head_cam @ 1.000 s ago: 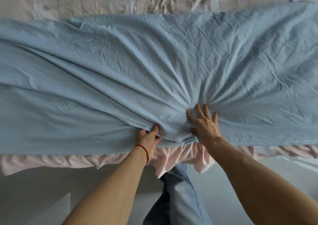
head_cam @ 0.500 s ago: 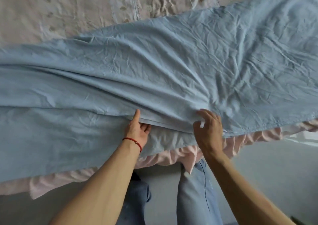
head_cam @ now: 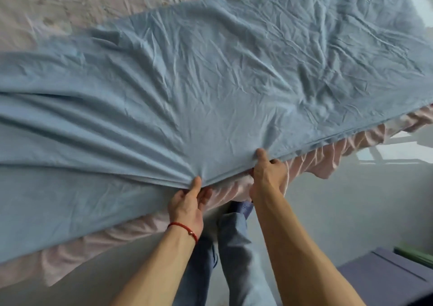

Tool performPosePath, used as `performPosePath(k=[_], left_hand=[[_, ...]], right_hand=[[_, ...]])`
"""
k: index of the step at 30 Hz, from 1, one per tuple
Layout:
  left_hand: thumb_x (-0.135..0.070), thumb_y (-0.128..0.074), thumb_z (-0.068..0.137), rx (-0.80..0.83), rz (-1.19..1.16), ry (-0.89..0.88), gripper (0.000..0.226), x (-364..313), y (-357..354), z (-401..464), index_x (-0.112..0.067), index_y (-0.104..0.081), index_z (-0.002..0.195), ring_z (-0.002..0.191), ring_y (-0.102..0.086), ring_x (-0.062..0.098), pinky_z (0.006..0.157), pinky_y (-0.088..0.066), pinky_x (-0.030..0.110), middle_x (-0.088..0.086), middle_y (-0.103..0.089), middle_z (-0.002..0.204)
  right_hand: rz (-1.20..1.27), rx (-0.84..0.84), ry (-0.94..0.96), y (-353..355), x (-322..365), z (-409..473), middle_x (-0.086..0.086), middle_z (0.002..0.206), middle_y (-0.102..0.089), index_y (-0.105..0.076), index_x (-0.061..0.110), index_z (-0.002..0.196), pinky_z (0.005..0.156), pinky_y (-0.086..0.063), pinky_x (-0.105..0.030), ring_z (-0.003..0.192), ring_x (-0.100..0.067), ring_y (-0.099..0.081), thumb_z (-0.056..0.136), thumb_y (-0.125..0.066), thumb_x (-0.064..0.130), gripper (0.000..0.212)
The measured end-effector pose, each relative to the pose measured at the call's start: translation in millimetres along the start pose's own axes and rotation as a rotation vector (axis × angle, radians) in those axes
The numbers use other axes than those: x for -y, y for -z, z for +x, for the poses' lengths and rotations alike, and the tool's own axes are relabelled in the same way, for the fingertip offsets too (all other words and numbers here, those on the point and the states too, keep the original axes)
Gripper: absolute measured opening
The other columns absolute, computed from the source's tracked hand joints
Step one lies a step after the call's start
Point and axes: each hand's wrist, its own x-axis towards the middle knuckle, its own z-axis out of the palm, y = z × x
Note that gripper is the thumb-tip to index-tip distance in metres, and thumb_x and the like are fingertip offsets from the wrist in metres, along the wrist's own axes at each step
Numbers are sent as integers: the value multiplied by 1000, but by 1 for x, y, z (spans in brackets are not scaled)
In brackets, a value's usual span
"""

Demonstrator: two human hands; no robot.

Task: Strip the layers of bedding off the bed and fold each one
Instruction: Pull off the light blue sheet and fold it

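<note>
A wrinkled light blue sheet, folded into a long band, lies across the bed and fills most of the view. My left hand, with a red cord at the wrist, pinches the sheet's near edge, thumb on top. My right hand grips the same edge a little to the right, fingers curled under it. Folds fan out from both grips. Under the blue sheet a pink ruffled bed skirt hangs off the bed's near side. A pale patterned bed cover shows at the far left.
My legs in blue jeans stand on a grey floor right against the bed. A purple folded cloth lies on the floor at the lower right, with something green behind it.
Both hands have regripped the near edge of the blue sheet and pulled it taut. The view has tilted, so the sheet now runs diagonally and the purple cloth has come into sight.
</note>
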Motion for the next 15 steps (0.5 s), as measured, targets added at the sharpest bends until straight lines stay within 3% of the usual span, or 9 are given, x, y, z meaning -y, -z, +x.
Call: performPosePath(k=[2,6,9,11,15], left_hand=[[-9,-69,93,20,15,4,9,7,4,5,-4,-68,100,72,-70,20,63,-61,28,15,-70,99],[-13,-72,92,17,90,49,22,-4,4,19,-1,-67,109,83,-70,24,62,-62,29,21,-71,110],[-32,-75,90,-59,33,39,28,-29,1,25,-8,-67,104,87,-71,23,56,-61,28,12,-74,102],[-32,-73,92,-116,-26,-8,24,-38,4,27,-10,-66,100,86,-71,21,56,-59,26,11,-73,103],[-23,-75,91,-238,63,-66,22,-25,17,21,-5,-66,86,62,-70,17,54,-58,24,12,-71,81]], right_hand=[[-26,33,18,9,-12,13,-19,84,-74,-72,2,84,77,-63,-39,79,-29,-74,84,-76,28,26],[56,153,20,18,-21,23,-14,106,-74,-70,10,67,76,-65,-43,80,-29,-77,85,-79,26,25],[121,89,36,22,-6,31,-14,90,-71,-66,8,78,70,-65,-37,87,-35,-75,93,-72,15,18],[85,72,85,27,0,37,-12,85,-71,-67,6,81,72,-64,-39,88,-37,-75,92,-73,17,16],[-17,58,198,35,-13,36,-1,72,-74,-74,7,82,77,-65,-47,73,-23,-74,84,-75,25,19]])
